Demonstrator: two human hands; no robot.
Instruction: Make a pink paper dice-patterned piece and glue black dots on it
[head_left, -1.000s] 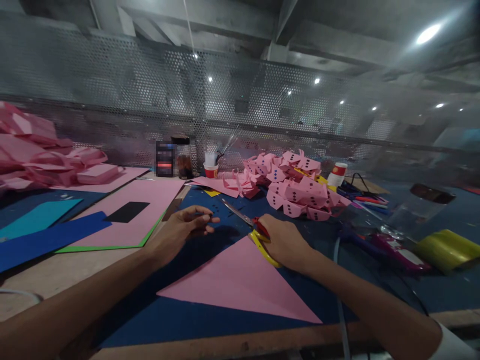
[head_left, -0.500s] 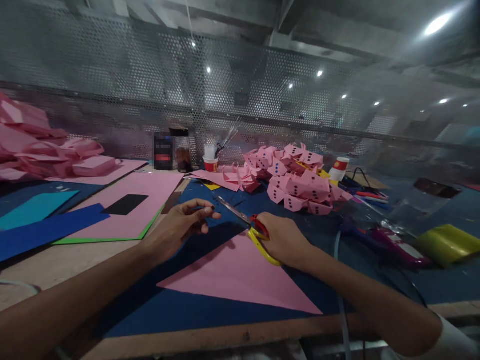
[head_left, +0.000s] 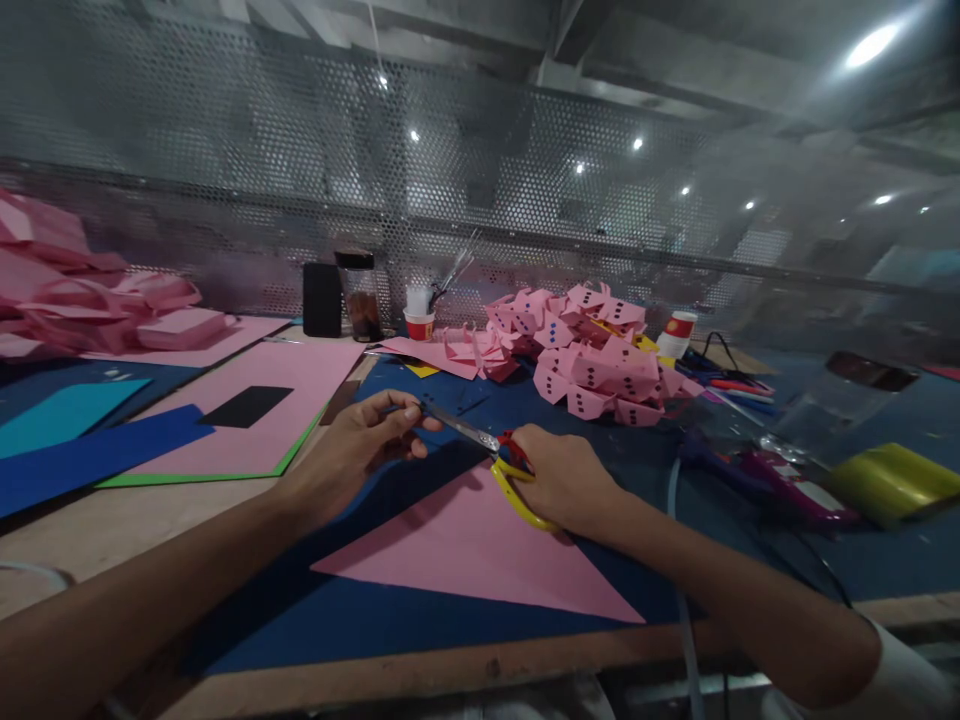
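My right hand grips scissors by their red and yellow handles, blades pointing left. The blade tips reach the fingertips of my left hand, whose thumb and index finger pinch a tiny black piece of paper, mostly hidden by the fingers. Beneath both hands, a pink paper triangle lies flat on the blue work surface.
Pink folded paper shapes with dark diamonds pile up behind. On the left lie pink sheets, a black strip and a blue strip. A glue gun and yellow roll sit right.
The scissors' blades have come closer together and their tips have moved left to my left fingertips. The pink triangle stays in place.
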